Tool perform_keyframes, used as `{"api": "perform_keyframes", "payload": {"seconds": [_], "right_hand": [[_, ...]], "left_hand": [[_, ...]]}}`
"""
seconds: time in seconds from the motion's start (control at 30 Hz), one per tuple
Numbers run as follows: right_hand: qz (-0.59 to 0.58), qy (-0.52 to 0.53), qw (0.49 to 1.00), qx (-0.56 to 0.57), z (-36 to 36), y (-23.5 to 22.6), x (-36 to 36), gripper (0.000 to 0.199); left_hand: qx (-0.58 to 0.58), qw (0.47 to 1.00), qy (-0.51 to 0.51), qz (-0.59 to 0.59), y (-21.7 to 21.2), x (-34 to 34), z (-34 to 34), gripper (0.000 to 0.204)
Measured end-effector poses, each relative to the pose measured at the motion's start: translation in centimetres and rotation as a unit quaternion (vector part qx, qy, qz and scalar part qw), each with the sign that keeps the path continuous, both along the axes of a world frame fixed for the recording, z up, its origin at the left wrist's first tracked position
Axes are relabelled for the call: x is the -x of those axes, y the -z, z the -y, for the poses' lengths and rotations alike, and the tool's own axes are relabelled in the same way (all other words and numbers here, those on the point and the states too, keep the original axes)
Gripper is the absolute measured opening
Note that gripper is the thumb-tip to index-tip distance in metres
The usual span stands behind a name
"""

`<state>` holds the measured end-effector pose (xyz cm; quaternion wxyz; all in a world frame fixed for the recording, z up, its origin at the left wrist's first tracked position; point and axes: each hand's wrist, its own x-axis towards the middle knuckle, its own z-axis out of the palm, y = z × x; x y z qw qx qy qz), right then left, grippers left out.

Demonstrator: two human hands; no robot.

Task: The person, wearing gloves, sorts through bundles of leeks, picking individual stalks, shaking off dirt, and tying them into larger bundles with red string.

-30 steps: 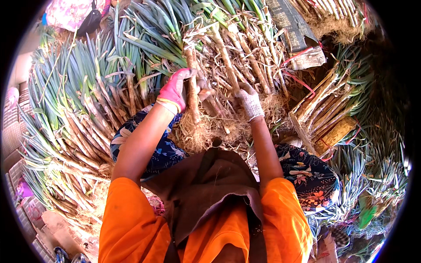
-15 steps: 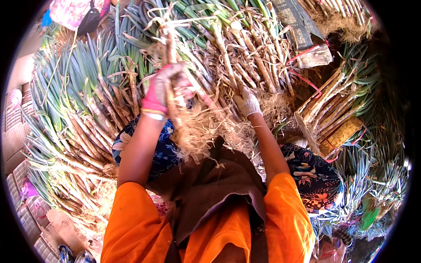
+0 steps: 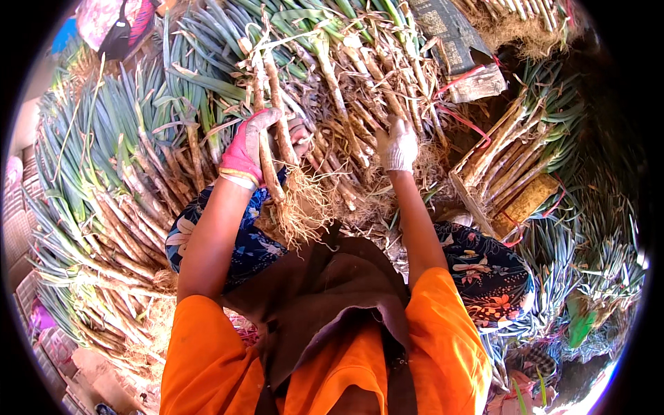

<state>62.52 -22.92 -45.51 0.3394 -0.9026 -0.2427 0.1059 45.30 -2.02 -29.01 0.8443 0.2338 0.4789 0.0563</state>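
Closed around two long onion stalks [image 3: 286, 146], my left hand [image 3: 249, 146], in a pink-and-white glove, holds them upright at upper centre, leaning slightly left, roots dangling below my fingers. That forearm slants up and right from its orange sleeve [image 3: 200, 339]. My right hand [image 3: 398, 145], in a pale knit glove, is just right of centre, knuckles up, thumb toward the left, at the lower end of a stalk in the pile [image 3: 346, 104]; whether its fingers close on that stalk I cannot tell. Its wrist is nearly straight.

Dry husks and roots litter the place between my hands, hiding the ground. More onions [image 3: 131, 173] fan across the left, beside grey ridged paving [image 3: 17, 221] at the left edge. At right, stalks lie by a wooden frame [image 3: 472, 202] with red cord [image 3: 470, 124]. Upper right, a dark panel [image 3: 453, 38] bears pale printing, too small to read.
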Motion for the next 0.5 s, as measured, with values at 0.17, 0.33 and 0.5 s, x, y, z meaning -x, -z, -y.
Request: {"api": "perform_keyframes", "payload": {"seconds": [0.17, 0.33, 0.5], "right_hand": [[0.075, 0.005, 0.975, 0.208, 0.8, 1.9, -3.9, 0.045], [-0.108, -0.114, 0.958, 0.238, 0.2, 2.5, -5.3, 0.041], [-0.276, -0.080, 0.956, -0.062, -1.5, -6.2, -1.0, 0.029]], "left_hand": [[-0.090, 0.993, 0.060, -0.045, 0.2, -0.2, 0.0, 0.023], [-0.078, 0.997, -0.020, -0.014, -0.8, -1.2, 1.0, 0.025], [-0.010, 0.999, -0.027, 0.029, -0.7, -1.6, 1.2, 0.037]]}}
